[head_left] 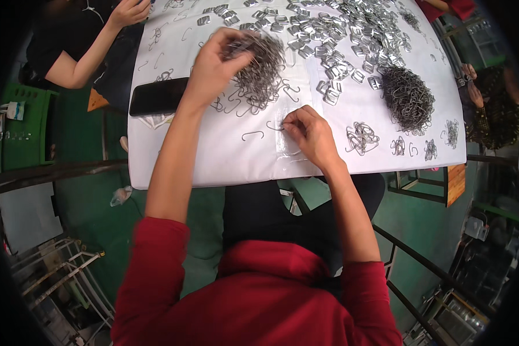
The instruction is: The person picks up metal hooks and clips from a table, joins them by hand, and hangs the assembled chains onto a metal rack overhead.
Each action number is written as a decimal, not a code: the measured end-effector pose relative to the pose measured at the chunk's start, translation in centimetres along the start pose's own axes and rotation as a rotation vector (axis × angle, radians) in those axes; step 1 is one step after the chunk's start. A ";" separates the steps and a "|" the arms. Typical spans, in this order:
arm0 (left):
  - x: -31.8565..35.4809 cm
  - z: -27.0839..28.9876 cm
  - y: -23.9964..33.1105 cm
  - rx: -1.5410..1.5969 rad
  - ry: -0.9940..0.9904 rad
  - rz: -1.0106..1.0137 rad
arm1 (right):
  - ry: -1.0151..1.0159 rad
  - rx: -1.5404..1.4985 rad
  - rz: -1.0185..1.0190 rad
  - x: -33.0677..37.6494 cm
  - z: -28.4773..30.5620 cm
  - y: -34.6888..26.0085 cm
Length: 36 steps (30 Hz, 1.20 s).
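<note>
Pinching a wire hook (275, 128) in the right hand (311, 135), with the left hand (220, 66) at a hook pile (265, 66).
Head view: the right thumb and fingertips are together on the wire hook, over the white table (230, 164); the left fingers curve over the pile's left side, too blurred to tell whether they grip any hooks. A black phone (158, 97) lies beside the left wrist, silver buckles (331, 34) spread beyond, and a dark heap (408, 101) sits further right.
</note>
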<state>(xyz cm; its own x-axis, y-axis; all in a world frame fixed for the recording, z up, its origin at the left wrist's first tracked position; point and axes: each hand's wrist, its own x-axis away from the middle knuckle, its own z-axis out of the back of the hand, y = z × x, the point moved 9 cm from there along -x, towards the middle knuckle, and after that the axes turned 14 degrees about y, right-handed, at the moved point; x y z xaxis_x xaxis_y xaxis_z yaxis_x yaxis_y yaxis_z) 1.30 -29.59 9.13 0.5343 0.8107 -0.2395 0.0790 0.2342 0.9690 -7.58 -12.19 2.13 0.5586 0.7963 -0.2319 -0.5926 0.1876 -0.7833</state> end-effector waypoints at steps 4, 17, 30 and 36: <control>0.3 0.4 0.1 -0.008 0.068 -0.030 | 0.019 0.022 0.016 -0.1 0.5 -0.3; 0.9 1.7 0.5 -0.735 0.178 -0.328 | -0.124 0.514 0.531 1.0 -7.6 -4.5; 2.8 -18.3 -4.8 -0.887 -0.307 -0.244 | 0.138 -0.279 -0.364 3.3 11.9 9.3; 2.9 -17.5 -6.7 -0.834 -0.341 -0.084 | 0.214 -0.606 -0.636 4.5 13.2 11.3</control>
<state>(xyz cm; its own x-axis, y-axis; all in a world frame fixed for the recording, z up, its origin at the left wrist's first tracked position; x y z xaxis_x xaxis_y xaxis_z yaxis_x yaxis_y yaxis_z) -12.40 -19.46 0.86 0.7850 0.6015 -0.1480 -0.4356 0.7059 0.5585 -19.44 1.14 -0.19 0.8081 0.5105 0.2939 0.2387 0.1723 -0.9557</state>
